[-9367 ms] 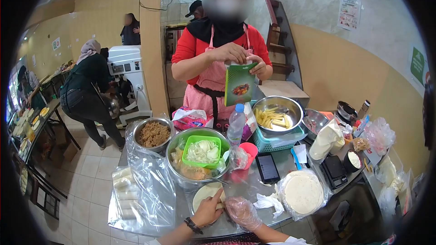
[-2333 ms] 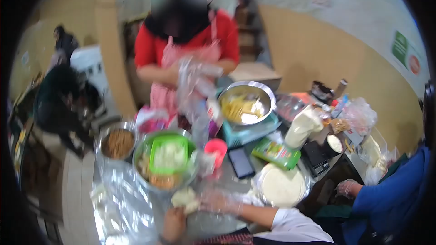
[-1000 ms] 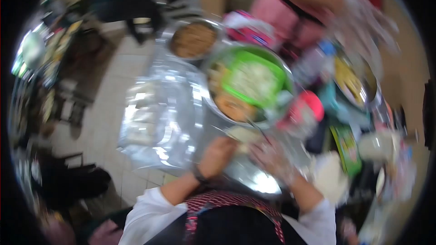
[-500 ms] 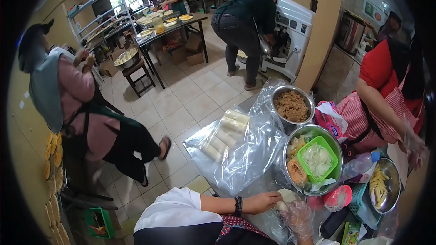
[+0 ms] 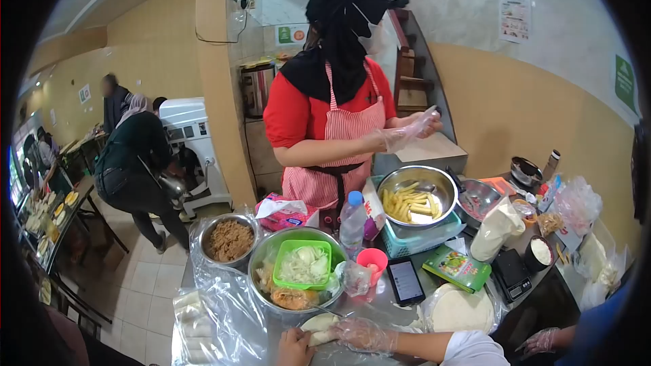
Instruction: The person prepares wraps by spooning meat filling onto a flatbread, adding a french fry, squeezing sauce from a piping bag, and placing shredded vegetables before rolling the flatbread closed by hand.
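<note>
Since the earliest frame the pale round wrapper has gone from flat to folded over, and the green packet has moved from the co-worker's hands down onto the surface; view has also swung back from the room on the left. Nearest: folded wrapper sits at the front edge, between the wearer's two hands. Bare left hand, partly cut off by the frame, has its fingers clamped on the wrapper's left end; gloved right hand has its fingers closed on the right end. Front left, pale rolls lie on a clear plastic sheet. Front right, a stack of flat rounds, with another person's gloved hand near the frame edge. Just beyond the wrapper, a big metal bowl holds orange food and a green tub of white shreds; pink cup and phone to its right. Further back: brown filling in a smaller bowl, water bottle, yellow strips in a bowl on a turquoise basket. Behind the surface, a co-worker in red, gloved hands raised together. Far left, a person bends at a white mixer.
</note>
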A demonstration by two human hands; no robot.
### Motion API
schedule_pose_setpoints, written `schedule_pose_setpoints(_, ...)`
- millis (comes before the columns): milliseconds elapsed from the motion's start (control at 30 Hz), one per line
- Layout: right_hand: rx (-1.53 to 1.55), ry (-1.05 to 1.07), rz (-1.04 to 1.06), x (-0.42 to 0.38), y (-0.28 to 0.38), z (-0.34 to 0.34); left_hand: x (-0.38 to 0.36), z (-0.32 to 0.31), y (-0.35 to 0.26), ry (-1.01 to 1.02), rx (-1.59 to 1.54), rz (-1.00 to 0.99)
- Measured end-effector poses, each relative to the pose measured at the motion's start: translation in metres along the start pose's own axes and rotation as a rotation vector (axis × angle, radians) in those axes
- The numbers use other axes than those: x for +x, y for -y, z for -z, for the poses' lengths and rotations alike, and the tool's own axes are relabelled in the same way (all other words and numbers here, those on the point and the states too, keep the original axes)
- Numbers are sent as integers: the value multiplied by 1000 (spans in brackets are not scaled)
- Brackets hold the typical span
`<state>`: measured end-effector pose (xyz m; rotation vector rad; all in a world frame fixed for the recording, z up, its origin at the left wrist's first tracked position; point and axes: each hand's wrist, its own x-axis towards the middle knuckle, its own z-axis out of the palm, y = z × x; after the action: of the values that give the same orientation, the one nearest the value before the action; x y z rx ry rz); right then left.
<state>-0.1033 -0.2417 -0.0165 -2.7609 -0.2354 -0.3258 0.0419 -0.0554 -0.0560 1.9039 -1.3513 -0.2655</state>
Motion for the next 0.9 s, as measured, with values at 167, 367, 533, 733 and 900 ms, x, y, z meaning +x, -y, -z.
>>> schedule_pose_setpoints(167,197,332,-116,44,-1,53,20,48,-35,157,81,60)
schedule_pose_setpoints(367,-43,107,-158,23,-28,3,30,31,-26,-1,321,143)
schedule_pose_setpoints(533,-99,-115,39,33,-17,17,42,28,-22,-154,395,-98)
schedule_pose_setpoints(733,-35,14,-116,23,-43,-10,43,35,-25,-19,339,-90)
schedule_pose_setpoints(900,-38,-149,-3,41,-34,15,53,38,-27,136,325,86)
